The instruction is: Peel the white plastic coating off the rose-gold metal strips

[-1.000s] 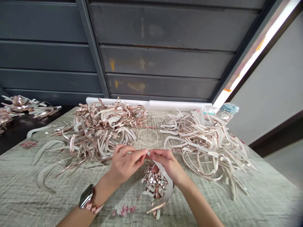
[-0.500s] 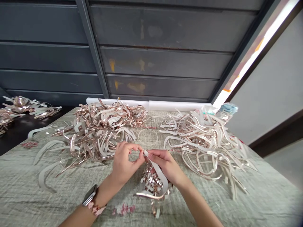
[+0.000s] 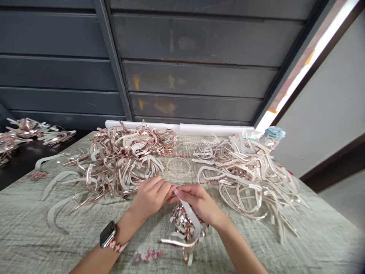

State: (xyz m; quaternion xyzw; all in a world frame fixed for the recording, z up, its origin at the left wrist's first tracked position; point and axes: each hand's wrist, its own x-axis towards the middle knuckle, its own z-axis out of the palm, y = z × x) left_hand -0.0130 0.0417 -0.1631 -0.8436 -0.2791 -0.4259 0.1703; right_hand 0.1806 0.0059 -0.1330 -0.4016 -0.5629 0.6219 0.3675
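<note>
Between my hands is a ribbon strip (image 3: 190, 215), white on one face and shiny rose gold on its edge, curling down toward me. My right hand (image 3: 201, 199) pinches its upper end between thumb and fingers. My left hand (image 3: 152, 196), with a smartwatch (image 3: 107, 233) on the wrist, is closed at the same end, fingertips meeting those of my right hand; what exactly its fingers grip is hidden. Under the hands, a small bunch of curled rose-gold ribbon (image 3: 182, 224) hangs or lies, partly covered by the strip and my right hand.
A heap of curled rose-gold ribbons (image 3: 128, 152) covers the table's left side, and looser white-and-gold strips (image 3: 242, 171) lie on the right. A white roll (image 3: 211, 129) runs along the back. Behind the right heap stands a jar with a blue lid (image 3: 273, 133).
My left hand has turned over and its fingers have curled in; the gap between thumb and forefinger has closed. My right hand keeps its pinch on the strip.
</note>
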